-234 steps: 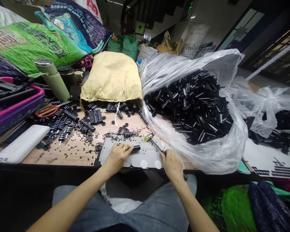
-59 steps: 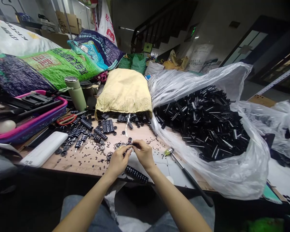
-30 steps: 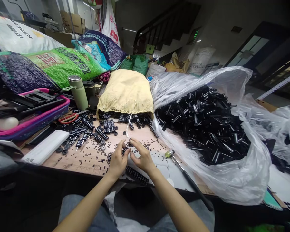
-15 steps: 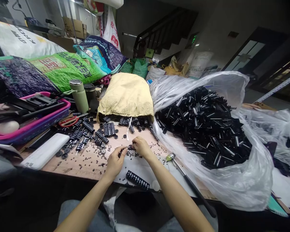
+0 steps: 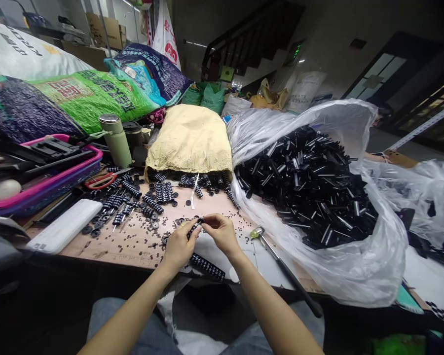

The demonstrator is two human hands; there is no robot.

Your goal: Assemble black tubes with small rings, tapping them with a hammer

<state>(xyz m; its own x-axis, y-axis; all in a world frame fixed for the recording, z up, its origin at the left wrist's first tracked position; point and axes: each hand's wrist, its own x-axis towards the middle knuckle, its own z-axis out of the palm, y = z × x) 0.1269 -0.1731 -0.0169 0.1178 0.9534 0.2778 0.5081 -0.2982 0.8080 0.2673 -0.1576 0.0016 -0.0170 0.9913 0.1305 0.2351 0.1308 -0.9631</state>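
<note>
Clear plastic bag [image 5: 383, 261], two o'clock: loose, glossy black pieces [image 5: 303, 187]. Yellow sack [image 5: 192, 138], twelve o'clock: white-marked black cylinders [image 5: 165, 193] at its mouth. My left hand [image 5: 179, 247] grips a short black, white-marked roll [image 5: 193, 230] before the sack, long axis seven to one o'clock; my right hand [image 5: 222, 234] meets its upper end, whether gripping I cannot tell. At four o'clock a black-handled steel hammer [image 5: 286, 270] overhangs the wooden table [image 5: 105, 250]'s front edge.
</note>
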